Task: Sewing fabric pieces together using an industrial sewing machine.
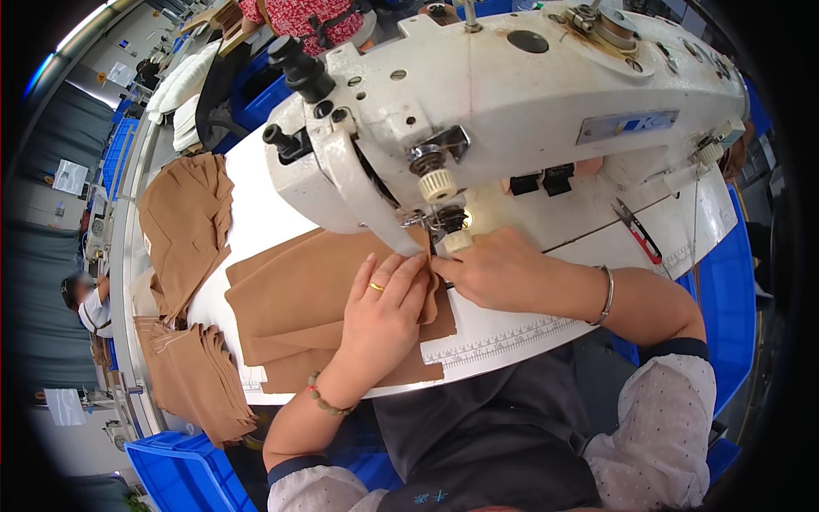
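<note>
A brown fabric piece (290, 299), layered and folded, lies on the white sewing table with its right edge under the head of a white sewing machine (503, 85). My left hand (384, 307) rests flat on the fabric, fingers stretched toward the needle area and fingertips at the raised edge. Opposite it, my right hand (503, 271) is closed, its fingertips pinching that same edge just in front of the presser foot. The machine head partly hides the needle and the seam. Which layers my right fingertips hold is too small to tell.
Stacked brown fabric pieces (183, 213) lie at the table's left, with another stack (194, 375) hanging over its edge. Red-handled thread snips (638, 232) lie on the right. Blue crates (192, 469) stand below. Two other people (316, 21) are farther off.
</note>
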Motion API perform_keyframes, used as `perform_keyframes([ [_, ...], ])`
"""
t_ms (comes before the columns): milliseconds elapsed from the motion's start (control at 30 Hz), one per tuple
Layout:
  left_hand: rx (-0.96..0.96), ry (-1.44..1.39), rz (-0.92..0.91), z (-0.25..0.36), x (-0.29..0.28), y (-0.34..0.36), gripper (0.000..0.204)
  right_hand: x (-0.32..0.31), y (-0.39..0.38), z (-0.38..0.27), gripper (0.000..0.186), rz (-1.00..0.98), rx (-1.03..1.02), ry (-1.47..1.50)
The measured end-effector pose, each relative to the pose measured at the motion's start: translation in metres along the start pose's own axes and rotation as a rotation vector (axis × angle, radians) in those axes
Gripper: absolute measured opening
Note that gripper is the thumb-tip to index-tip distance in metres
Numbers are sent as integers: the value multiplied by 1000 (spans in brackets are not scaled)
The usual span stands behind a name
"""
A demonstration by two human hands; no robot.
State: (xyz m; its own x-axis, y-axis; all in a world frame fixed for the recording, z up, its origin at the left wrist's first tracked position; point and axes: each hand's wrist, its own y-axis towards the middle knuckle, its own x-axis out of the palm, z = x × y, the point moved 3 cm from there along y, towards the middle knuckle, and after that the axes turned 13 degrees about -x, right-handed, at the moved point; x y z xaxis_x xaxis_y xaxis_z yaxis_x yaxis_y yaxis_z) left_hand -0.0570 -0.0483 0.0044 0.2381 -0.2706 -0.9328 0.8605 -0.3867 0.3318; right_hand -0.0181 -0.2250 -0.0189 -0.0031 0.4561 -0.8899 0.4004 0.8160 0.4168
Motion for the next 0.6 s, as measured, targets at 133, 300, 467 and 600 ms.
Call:
perform_keyframes([
  [133,-58,-113,-95,-5,10,-6,39,-2,0,1,21,34,-21,-5],
  [300,15,14,-41,-2,4,-4,37,-3,0,1,22,26,-15,-18],
  [467,54,110,-21,2,4,-3,36,-2,0,2,19,-2,-8,-21],
  [600,22,15,-34,1,7,-4,39,-2,0,3,20,35,-20,1],
])
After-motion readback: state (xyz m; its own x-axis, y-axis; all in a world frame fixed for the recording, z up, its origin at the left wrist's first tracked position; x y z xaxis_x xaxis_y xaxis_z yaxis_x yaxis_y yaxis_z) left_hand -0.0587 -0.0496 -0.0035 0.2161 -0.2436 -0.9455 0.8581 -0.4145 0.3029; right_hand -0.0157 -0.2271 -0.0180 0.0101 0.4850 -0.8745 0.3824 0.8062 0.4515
